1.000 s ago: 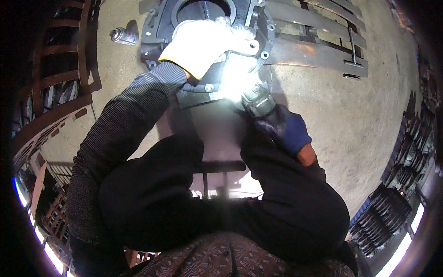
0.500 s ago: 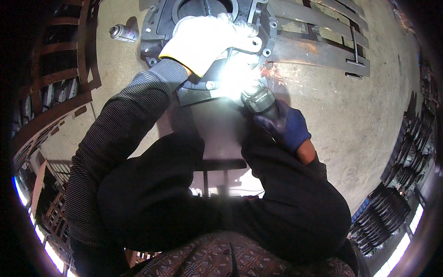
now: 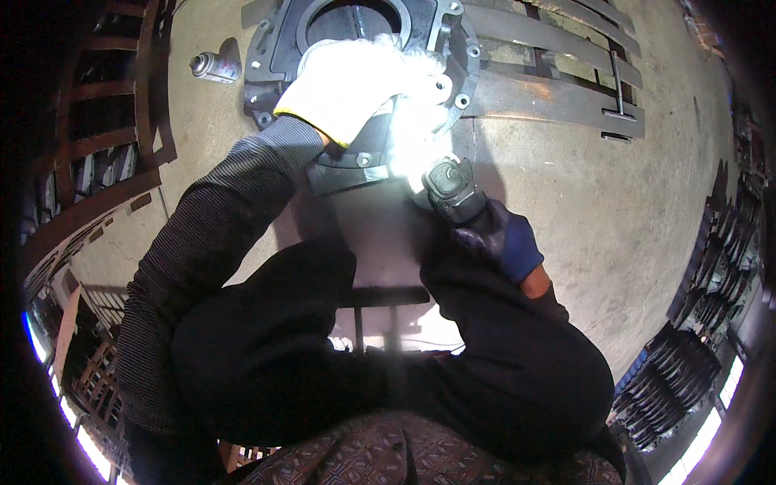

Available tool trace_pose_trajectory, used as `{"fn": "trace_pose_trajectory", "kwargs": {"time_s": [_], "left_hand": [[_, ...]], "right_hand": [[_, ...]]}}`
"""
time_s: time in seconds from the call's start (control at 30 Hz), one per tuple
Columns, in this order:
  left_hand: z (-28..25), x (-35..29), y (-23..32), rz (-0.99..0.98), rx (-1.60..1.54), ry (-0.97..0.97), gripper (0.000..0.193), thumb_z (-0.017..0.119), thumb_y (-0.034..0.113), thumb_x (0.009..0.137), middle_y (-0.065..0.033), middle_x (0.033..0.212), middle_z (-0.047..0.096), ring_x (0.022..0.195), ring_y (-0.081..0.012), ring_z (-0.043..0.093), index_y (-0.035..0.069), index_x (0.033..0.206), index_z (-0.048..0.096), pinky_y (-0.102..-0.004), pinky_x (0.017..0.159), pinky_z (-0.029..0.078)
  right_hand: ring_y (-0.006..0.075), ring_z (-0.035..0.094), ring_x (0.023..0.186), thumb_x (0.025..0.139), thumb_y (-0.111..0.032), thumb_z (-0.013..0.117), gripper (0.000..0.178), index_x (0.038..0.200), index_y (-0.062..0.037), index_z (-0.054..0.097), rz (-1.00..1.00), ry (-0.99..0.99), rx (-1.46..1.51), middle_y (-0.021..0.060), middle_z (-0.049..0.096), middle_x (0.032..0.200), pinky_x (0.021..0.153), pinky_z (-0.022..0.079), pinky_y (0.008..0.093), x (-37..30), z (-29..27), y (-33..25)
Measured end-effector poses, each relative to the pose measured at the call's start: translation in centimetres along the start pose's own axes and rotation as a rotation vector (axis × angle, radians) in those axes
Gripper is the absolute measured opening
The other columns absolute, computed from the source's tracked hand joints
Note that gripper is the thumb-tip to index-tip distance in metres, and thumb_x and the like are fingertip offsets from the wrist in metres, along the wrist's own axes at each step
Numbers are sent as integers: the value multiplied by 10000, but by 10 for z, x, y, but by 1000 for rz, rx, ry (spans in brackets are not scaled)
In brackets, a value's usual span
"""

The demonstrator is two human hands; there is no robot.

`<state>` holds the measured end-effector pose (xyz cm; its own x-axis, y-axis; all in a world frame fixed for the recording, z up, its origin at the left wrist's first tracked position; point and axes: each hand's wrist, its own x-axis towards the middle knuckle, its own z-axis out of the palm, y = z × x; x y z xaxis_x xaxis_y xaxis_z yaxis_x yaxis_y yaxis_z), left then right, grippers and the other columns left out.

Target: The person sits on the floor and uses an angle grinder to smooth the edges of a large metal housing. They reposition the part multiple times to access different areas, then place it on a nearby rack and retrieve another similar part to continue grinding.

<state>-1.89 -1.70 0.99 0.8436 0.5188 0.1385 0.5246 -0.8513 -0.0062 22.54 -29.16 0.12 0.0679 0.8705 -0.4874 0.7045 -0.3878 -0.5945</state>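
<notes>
A dark cast-metal housing with a large round opening and bolt holes lies on the floor ahead of me. My left hand, in a white glove with a yellow cuff, rests on its near side. Glare washes out those fingers, so their grip cannot be read. My right hand, in a blue glove, is wrapped around a black power grinder just right of the housing's near edge. White glare between the grinder and the left glove hides the grinder's working end and any contact with the metal.
A spray can lies on the concrete floor at the left. Flat slatted metal pieces extend right of the housing. Brown metal racks stand at far left, and stacked dark parts at lower right. My knees flank a small black stool.
Orange sparks beside the grinder are gone. The grinder's head has turned and shifted slightly nearer to me, and the glare has shrunk. My left hand stays on the housing.
</notes>
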Motion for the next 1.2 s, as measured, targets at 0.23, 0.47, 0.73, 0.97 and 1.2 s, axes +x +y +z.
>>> {"fn": "trace_pose_trajectory", "kwargs": {"time_s": [0.23,0.47,0.73,0.97,1.2], "left_hand": [[-4,6,2,-80,-13,-50,454,675,463,1018,-144,1144,773,1030,-278,760,140,1328,752,-406,908,595],[-22,11,9,-165,-173,-173,500,625,527,1033,-159,1162,756,1033,-280,760,123,1294,760,-413,918,590],[-6,6,1,-35,-24,-46,418,625,450,1035,-161,1146,756,982,-289,763,142,1285,758,-413,867,594],[-11,6,6,-40,-64,-23,559,573,592,1045,-183,1096,763,978,-290,775,121,1272,772,-409,869,607],[-9,9,5,-45,-34,-75,344,612,345,1053,-155,1100,748,925,-266,756,148,1315,717,-399,781,598]], "right_hand": [[448,758,983,882,-669,785,852,1489,-102,592,12,16,-35,233,782,1084,840,616,504,11,-1,-4],[454,753,992,880,-725,744,838,1413,-89,627,28,-25,-55,251,776,1069,848,611,516,21,3,-4],[444,759,979,887,-675,777,848,1479,-99,588,-27,3,25,227,785,1054,829,616,499,10,7,2],[438,761,992,876,-690,781,887,1493,-86,578,-31,-4,10,234,783,1070,830,618,488,16,4,2],[439,760,1005,862,-682,796,839,1423,-78,634,25,12,10,243,779,1084,846,619,496,16,2,-7]]}}
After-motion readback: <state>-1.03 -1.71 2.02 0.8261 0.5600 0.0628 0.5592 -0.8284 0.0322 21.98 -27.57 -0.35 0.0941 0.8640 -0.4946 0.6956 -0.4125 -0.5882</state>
